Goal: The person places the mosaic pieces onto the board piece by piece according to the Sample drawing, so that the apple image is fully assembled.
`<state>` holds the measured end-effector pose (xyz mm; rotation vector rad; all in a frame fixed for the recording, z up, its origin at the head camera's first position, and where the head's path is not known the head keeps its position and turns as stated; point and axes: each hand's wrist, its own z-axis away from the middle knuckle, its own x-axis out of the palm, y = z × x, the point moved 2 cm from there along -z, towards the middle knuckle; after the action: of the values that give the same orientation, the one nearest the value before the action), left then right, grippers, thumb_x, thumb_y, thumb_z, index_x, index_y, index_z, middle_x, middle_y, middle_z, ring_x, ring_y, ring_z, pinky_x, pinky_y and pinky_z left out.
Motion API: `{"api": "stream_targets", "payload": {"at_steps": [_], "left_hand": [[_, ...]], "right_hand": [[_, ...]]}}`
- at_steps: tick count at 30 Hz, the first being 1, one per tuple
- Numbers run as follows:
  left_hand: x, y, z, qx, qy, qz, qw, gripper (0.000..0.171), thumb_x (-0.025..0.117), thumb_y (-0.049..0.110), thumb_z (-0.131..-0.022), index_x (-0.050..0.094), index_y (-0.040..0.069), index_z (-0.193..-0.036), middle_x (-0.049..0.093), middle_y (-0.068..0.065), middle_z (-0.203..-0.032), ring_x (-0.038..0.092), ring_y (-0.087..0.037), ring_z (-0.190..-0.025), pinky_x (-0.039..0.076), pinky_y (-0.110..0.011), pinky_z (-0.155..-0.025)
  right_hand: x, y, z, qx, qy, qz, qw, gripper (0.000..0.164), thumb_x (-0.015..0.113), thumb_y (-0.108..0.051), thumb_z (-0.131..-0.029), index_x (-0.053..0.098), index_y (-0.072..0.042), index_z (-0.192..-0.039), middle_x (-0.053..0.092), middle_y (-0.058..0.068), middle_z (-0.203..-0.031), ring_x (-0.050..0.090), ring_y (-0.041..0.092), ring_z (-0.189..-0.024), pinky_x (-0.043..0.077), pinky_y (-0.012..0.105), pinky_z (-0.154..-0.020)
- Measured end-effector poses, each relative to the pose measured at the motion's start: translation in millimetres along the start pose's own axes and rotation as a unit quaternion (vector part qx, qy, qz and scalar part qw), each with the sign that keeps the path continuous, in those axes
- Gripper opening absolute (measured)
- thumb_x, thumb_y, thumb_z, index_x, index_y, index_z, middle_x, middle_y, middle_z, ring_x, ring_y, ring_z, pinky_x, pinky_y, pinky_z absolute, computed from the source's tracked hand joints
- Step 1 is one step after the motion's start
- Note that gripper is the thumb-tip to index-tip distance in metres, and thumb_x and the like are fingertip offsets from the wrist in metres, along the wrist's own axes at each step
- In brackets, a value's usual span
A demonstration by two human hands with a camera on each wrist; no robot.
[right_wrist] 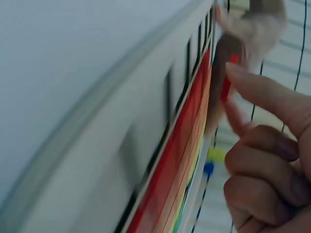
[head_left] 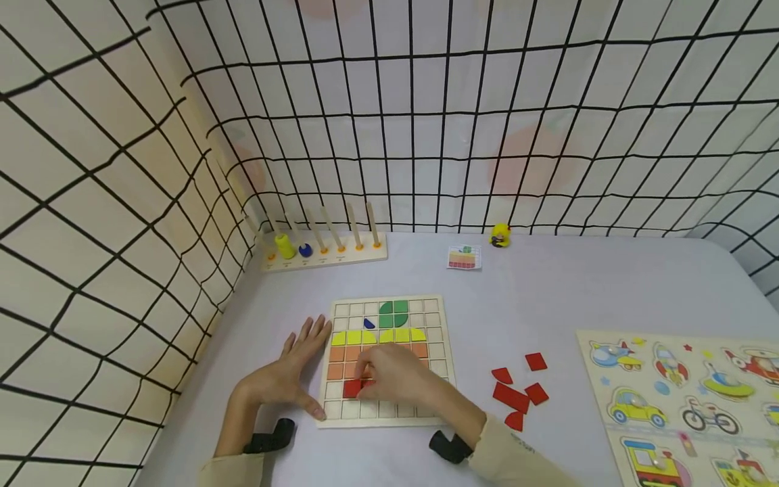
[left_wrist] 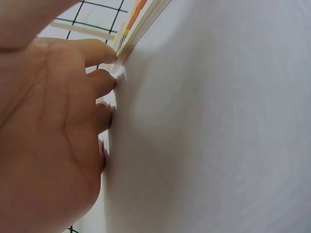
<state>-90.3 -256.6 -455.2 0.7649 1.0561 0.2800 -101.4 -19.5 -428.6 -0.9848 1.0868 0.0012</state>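
Note:
A wooden grid board (head_left: 387,411) lies on the table with green, yellow, orange and red tiles on it. My left hand (head_left: 289,372) is spread along the board's left side, thumb at the lower left corner and fingertips by the left edge. In the left wrist view its fingers (left_wrist: 103,82) reach down to the white table. Over the lower rows, my right hand (head_left: 395,372) pinches a small red tile (right_wrist: 226,90) between thumb and index finger, the other fingers curled. A red square (head_left: 351,389) shows beside its fingertips, and the hand hides part of the orange rows.
Several loose red tiles (head_left: 511,398) lie right of the board. Farther right is a picture puzzle board (head_left: 660,368). At the back stand a peg rack (head_left: 365,256), a small pattern card (head_left: 464,257) and a yellow toy figure (head_left: 500,235). A black wire grid (head_left: 438,115) surrounds the table.

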Motion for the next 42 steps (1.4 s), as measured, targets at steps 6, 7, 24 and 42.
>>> {"api": "stream_targets", "payload": {"at_steps": [6,7,24,42], "left_hand": [[-0.1,-0.1,-0.2,0.009,-0.001,0.009,0.9999,0.151,0.101,0.040,-0.053,0.008,0.009,-0.167,-0.007,-0.017,-0.175,-0.019,-0.042,-0.160,-0.012,-0.070,-0.125],[-0.1,0.0,-0.1,0.010,0.000,0.011,0.9999,0.151,0.102,0.040,-0.053,0.008,0.009,-0.167,-0.006,-0.018,-0.175,-0.018,-0.042,-0.160,-0.012,-0.070,-0.125],[-0.1,0.0,-2.7,-0.003,-0.001,0.003,1.0000,0.152,0.102,0.041,-0.051,0.009,0.010,-0.167,-0.005,-0.016,-0.175,-0.018,-0.041,-0.160,-0.012,-0.069,-0.125],[1.9,1.6,-2.1,-0.002,0.004,-0.001,1.0000,0.156,0.103,0.039,-0.049,0.006,0.006,-0.167,-0.007,-0.020,-0.174,-0.021,-0.043,-0.159,-0.013,-0.070,-0.124]], "right_hand": [[21,-21,-17,0.005,0.000,0.032,0.999,0.015,0.088,-0.017,-0.078,0.075,-0.014,-0.086,0.063,-0.011,-0.072,0.048,0.004,-0.065,0.041,0.017,-0.055],[22,-23,-19,0.007,0.001,0.033,0.999,0.014,0.087,-0.016,-0.079,0.075,-0.014,-0.086,0.063,-0.011,-0.071,0.048,0.003,-0.064,0.041,0.017,-0.054],[27,-22,-25,0.007,0.030,0.007,1.000,0.019,0.092,-0.015,-0.075,0.085,-0.020,-0.093,0.079,-0.011,-0.092,0.059,0.001,-0.080,0.043,0.016,-0.063],[-99,87,76,0.151,0.073,-0.064,0.984,0.027,0.080,-0.012,-0.088,0.076,-0.008,-0.115,0.031,-0.005,-0.056,0.028,0.011,-0.051,0.023,0.019,-0.048]]}}
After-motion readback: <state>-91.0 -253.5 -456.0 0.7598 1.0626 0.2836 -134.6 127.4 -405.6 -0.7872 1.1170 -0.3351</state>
